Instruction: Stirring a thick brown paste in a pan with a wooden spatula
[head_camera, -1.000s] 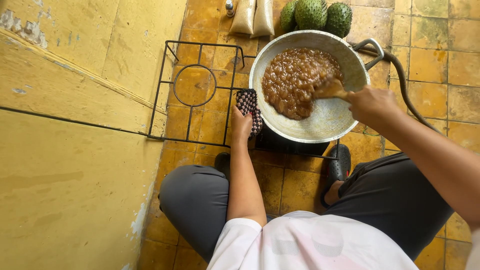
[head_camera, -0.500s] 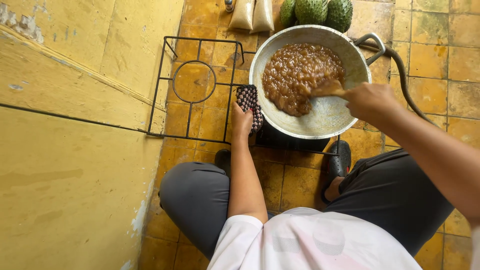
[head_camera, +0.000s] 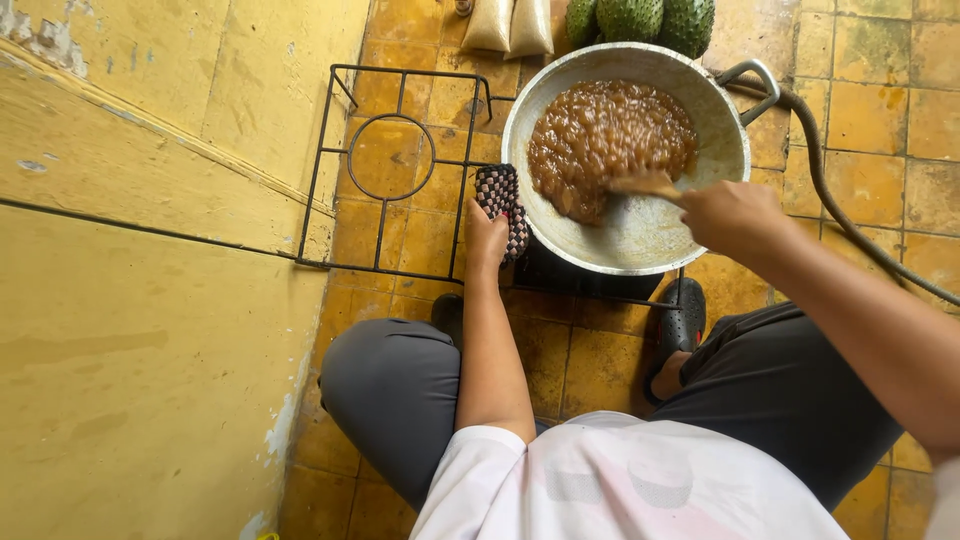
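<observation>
A large metal pan (head_camera: 715, 110) sits on a black metal stand (head_camera: 385, 165) over the orange tiled floor. Thick brown lumpy paste (head_camera: 600, 135) fills the pan's far half; the near half is scraped grey. My right hand (head_camera: 735, 215) grips a wooden spoon (head_camera: 645, 185) whose tip rests in the paste. My left hand (head_camera: 487, 235) holds a checkered potholder cloth (head_camera: 502, 200) against the pan's left rim.
A yellow wall (head_camera: 130, 300) runs along the left. Beyond the pan lie green spiky fruits (head_camera: 640, 18) and two pale bags (head_camera: 510, 25). A dark hose (head_camera: 830, 190) curves along the right. My knees and black sandals (head_camera: 683, 320) are below the stand.
My right hand has drawn the spoon toward me and a little left through the paste. The left hand stays on the cloth at the rim.
</observation>
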